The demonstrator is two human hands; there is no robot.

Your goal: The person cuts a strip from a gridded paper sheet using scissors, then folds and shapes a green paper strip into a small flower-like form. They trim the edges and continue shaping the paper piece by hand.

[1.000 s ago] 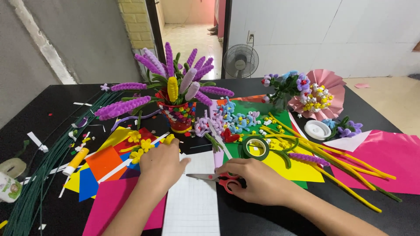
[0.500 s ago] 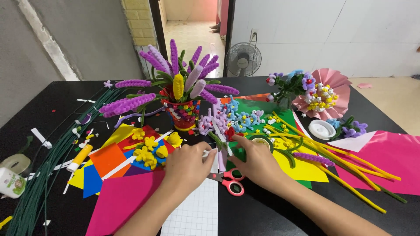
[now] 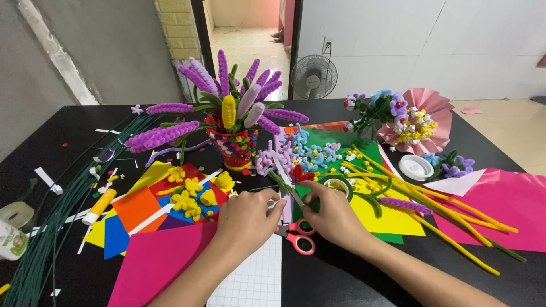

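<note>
A: Status, near end first?

B: Using the red-handled scissors (image 3: 298, 236) as reference. White grid paper (image 3: 256, 278) lies just nearer than them, at the front edge of the black worktop (image 3: 335, 281). Magenta sheet (image 3: 159, 258) to their left.

A: Hands?

B: Left hand (image 3: 247, 219) sits just left of the scissors, fingers curled, pinching the near end of a thin green stem (image 3: 280, 183). Right hand (image 3: 333, 215) is just right of and over the scissors, fingers closed on the same stem a bit further along. The scissors themselves lie flat on the worktop, nobody gripping them; right hand partly covers the blades.

A: Stem position?

B: Just beyond the scissors, slanting up and to the left, with a white strip (image 3: 282, 170) along it. Can't tell if they're joined.

A: Further out?

B: Green tape roll (image 3: 336, 183) beyond-right of the scissors, touching the right hand's fingertips. Yellow paper flowers (image 3: 190, 193) on coloured sheets beyond-left. Red pot of purple chenille flowers (image 3: 236, 145) further beyond. Pink paper fan bouquet (image 3: 421, 122) far right, floor fan (image 3: 314, 77) in the doorway past the worktop.
</note>
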